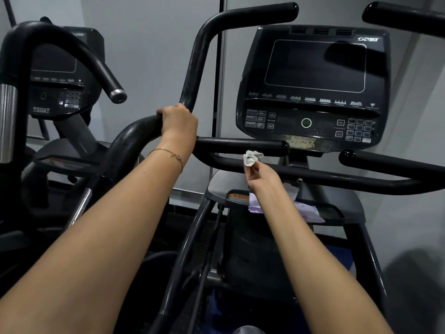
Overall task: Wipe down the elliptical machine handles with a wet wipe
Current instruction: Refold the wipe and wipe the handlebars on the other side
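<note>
My left hand is closed around the black moving handle of the elliptical, at its bend left of centre. My right hand pinches a crumpled, greyish wet wipe between its fingertips, and the wipe rests against the lower fixed handlebar under the console. A short inner grip bar runs just above the wipe. The right moving handle shows at the top right corner.
The black console with a dark screen and keypad stands straight ahead. A pale purple wipe packet lies on the tray below it. A second elliptical stands close on the left. A grey wall is behind.
</note>
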`<state>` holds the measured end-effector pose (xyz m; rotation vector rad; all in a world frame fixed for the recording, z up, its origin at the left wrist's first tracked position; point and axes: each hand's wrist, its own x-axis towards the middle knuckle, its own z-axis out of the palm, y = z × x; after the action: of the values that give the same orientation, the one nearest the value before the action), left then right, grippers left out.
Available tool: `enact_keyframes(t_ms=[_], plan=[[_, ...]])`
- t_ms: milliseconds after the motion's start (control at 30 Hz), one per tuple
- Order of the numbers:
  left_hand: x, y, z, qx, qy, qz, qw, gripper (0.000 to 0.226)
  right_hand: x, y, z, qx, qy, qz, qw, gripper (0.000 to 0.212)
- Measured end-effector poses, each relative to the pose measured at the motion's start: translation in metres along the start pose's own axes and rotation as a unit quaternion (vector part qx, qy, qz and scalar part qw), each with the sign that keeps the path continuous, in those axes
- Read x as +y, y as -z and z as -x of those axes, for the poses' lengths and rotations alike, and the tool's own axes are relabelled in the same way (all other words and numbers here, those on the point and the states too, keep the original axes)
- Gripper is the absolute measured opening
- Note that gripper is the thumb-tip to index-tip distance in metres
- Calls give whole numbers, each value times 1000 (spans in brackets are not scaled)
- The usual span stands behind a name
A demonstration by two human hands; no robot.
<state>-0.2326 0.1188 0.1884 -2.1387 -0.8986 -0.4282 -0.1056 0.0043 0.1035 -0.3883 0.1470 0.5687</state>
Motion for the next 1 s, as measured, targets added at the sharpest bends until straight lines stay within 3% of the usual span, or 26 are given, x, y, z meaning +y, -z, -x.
enact_keyframes(t_ms=[33,133,267,533,733,833,1000], plan=[[0,0,0,-1,0,-1,1000,36,0,0,3,6,1,-5,1000,7],[1,-2,1,-1,0,-2,1000,36,-1,1,-1,37,21,-18,999,34],[2,-1,-1,-4,2,-5,1000,36,21,-13,4,34,-40,-35,998,27],[2,-3,0,-1,-1,-19,1000,35,28,-19,0,31,-34,-13,999,33],[2,-2,2,4,-3,-29,1000,37,38,-20,-3,9,-71,-17,997,9],[2,-2,2,2,-6,-34,999,36,44,-24,-8,28,-74,-13,997,27],[4,-2,1,1,-2,-31,1000,35,65,-36,-11,24,-110,40,993,31]])
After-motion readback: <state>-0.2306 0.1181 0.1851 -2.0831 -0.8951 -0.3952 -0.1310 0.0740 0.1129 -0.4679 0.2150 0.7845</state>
